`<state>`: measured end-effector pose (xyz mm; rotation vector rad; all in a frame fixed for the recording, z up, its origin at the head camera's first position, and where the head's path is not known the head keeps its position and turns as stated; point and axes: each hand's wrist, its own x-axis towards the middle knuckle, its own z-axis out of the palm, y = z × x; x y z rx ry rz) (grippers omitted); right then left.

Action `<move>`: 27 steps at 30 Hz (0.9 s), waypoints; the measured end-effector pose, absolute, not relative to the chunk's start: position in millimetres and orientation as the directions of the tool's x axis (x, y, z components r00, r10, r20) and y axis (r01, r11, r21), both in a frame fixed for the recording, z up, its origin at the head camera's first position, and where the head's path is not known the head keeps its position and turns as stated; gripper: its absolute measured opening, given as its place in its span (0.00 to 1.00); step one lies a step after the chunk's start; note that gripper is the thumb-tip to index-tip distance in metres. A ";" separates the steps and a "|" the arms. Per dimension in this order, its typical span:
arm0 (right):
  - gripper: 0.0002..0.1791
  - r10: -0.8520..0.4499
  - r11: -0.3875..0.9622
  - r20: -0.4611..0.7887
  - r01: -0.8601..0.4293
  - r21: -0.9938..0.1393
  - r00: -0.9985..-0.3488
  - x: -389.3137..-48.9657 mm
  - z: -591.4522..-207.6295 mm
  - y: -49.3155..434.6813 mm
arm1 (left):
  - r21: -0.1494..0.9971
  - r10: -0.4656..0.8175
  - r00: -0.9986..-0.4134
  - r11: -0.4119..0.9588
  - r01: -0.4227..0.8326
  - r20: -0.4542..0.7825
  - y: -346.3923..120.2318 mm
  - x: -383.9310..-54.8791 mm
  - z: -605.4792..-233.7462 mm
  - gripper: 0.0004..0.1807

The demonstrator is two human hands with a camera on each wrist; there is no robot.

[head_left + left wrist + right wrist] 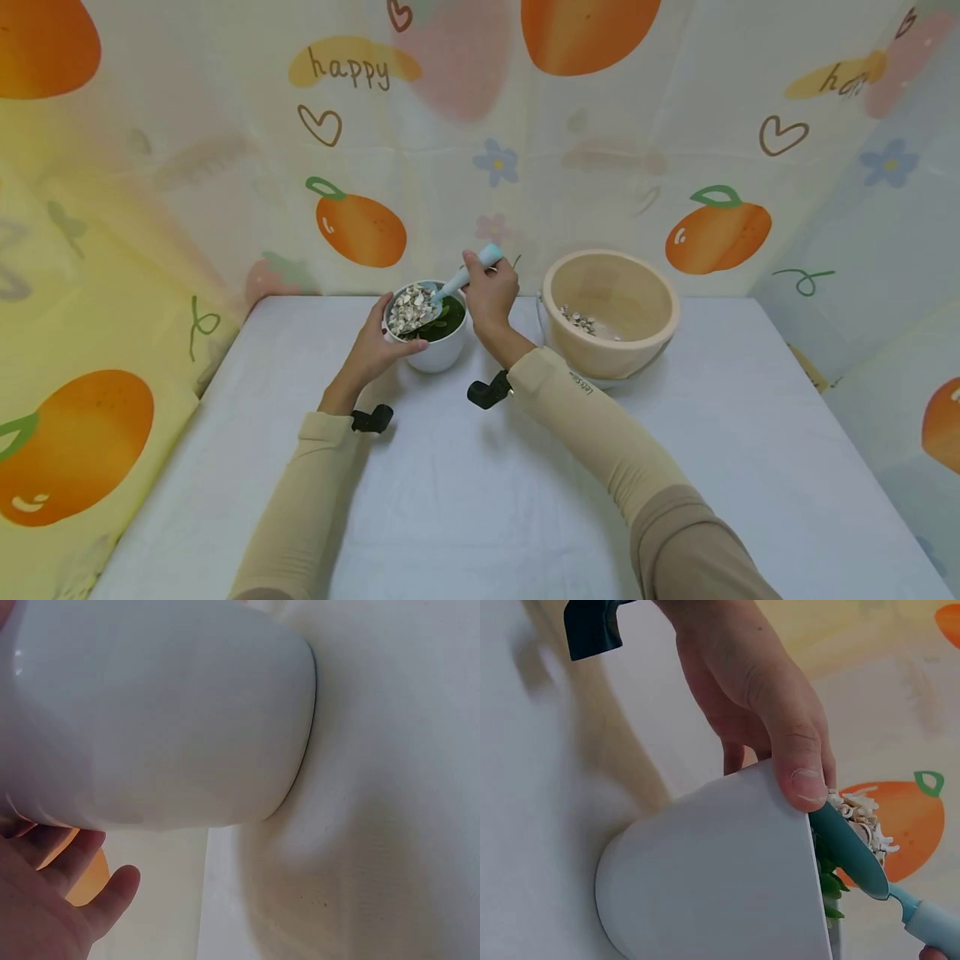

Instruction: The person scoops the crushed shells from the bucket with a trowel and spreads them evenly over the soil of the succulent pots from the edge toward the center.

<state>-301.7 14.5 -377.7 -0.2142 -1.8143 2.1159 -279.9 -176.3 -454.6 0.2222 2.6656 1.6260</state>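
Observation:
A white flower pot point(435, 358) with a green leafy plant point(452, 315) in it stands upright on the table. My left hand point(375, 344) holds the pot from its left side, thumb along the front of the rim and fingers round the far side. With my right hand point(491, 293) I grip the pale blue handle of a small garden trowel point(849, 851). Its blade lies tilted over the pot's mouth, heaped with small whitish shell-like pieces point(412, 308). The heap covers the left part of the opening and hides some of the leaves.
A beige round tub point(660, 333) with a wire handle stands to the right of the pot, with several whitish pieces point(577, 320) lying on its bottom. White cloth covers the table point(465, 500). A patterned curtain point(435, 167) hangs behind the table's far edge.

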 end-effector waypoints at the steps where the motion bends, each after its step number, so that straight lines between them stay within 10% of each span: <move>1: 0.14 0.350 -0.116 0.116 -0.166 -0.979 -0.930 -301.8 -377.5 14.5 | 0.886 0.120 -0.991 0.450 0.114 0.066 -176.0 -279.6 -454.9 0.60; 27: 0.15 0.331 -0.078 0.158 -0.194 -0.978 -0.930 -299.3 -380.0 15.1 | 0.857 0.191 -0.982 0.506 0.098 0.000 -184.9 -285.1 -449.2 0.63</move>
